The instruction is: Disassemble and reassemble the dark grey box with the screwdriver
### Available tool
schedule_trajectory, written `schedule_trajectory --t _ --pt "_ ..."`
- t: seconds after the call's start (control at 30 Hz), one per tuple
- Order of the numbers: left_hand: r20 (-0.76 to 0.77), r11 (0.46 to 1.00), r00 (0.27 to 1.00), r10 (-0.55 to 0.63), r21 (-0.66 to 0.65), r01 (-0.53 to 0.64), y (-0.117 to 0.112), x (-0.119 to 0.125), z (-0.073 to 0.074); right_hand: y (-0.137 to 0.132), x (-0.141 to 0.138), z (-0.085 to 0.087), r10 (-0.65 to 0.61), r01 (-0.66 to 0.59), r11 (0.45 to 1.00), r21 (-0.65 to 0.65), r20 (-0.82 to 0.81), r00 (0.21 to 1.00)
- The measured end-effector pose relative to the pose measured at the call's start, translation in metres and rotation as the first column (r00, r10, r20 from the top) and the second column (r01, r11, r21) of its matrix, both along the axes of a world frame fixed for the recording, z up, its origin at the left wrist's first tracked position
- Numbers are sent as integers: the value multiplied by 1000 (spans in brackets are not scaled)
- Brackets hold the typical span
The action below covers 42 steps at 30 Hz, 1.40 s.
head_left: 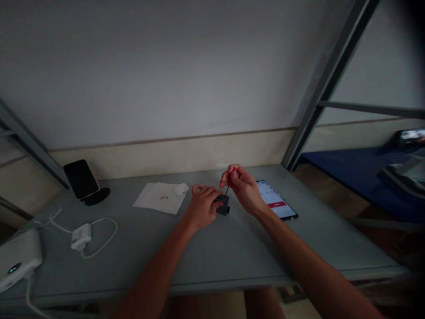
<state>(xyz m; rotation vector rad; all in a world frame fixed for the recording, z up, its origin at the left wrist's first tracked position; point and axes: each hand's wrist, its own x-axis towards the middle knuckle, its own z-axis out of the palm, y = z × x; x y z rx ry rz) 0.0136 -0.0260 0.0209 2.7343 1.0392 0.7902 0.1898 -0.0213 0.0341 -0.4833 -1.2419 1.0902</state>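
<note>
A small dark rectangular device (pixel 223 206) lies on the grey desk (pixel 232 252), with a stub jutting from its right side. My left hand (pixel 203 206) is closed on its left part, fingers over the top and thumb at the near side. In my right hand (pixel 245 188) is a screwdriver (pixel 232 175) with a red handle, pinched between the fingers. Its thin shaft slants down to the device's upper edge; whether the tip sits in a screw cannot be made out. Several tiny dark screws (pixel 164 197) rest on a white paper sheet (pixel 149 201) left of my left hand.
A lit tablet or large phone (pixel 277 201) lies beyond my right wrist. On the left are a phone on a stand (pixel 81 179), a white charger with cable (pixel 81 236) and a white box-like device (pixel 20 254). Metal posts (pixel 318 97) flank the desk; a wall stands behind.
</note>
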Motion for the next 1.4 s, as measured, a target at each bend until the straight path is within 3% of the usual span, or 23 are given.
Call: schedule_trajectory --t 0.1,0.23,0.43,0.63,0.87,1.13,1.2,1.3,1.4 --pt "-12 1000 1000 -4 2 4 0 0 0 -3 -1 1 -39 36 999 26 82 996" --pt "0 1000 1000 -6 8 6 -1 1 1 -8 0 5 -181 159 981 109 238 954" --pt "36 1000 999 19 -24 -18 -2 3 0 -15 -2 7 -292 233 949 212 310 905" --pt "39 998 998 53 -43 -51 -2 4 -1 -15 -1 9 -491 382 856 349 315 812" --pt "26 998 998 57 -36 -56 -2 6 -1 -15 -1 10 -485 408 868 283 306 819" --pt "18 997 998 61 -40 -61 -4 6 1 -18 2 12 -384 325 920 218 350 854" --pt "15 997 998 68 -35 -67 -4 6 0 -20 0 14 -414 335 905 262 362 835" --pt "10 997 997 73 -22 -73 -4 6 0 -22 -2 17 -533 406 833 376 351 770" --pt "10 997 997 74 -19 -74 -3 6 -1 -22 -4 18 -597 466 792 395 335 729"
